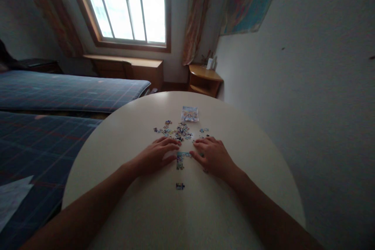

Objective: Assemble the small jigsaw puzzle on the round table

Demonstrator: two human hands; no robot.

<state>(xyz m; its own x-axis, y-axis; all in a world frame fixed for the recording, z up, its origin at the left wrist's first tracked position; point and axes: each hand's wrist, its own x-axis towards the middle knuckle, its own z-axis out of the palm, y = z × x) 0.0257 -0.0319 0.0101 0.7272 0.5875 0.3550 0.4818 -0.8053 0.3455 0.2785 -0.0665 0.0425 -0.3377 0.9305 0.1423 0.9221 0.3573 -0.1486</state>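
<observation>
A heap of loose jigsaw puzzle pieces (182,132) lies on the round white table (140,211), just beyond my hands. My left hand (159,153) rests on the tabletop with its fingers stretched toward the heap's near edge. Opposite it, my right hand (211,155) lies with fingers spread, partly covering a few small pieces. Between the two thumbs sits a joined puzzle section (179,161), an upright strip with a short row at its top. Closer to me is a small separate joined bit (180,186). Neither hand visibly grips a piece.
A picture card (190,114) lies behind the heap. Some loose pieces (204,130) are scattered at the right. Beds with plaid covers (64,90) stand left of the table, and a white wall (322,105) runs along the right. A corner shelf (206,74) stands behind.
</observation>
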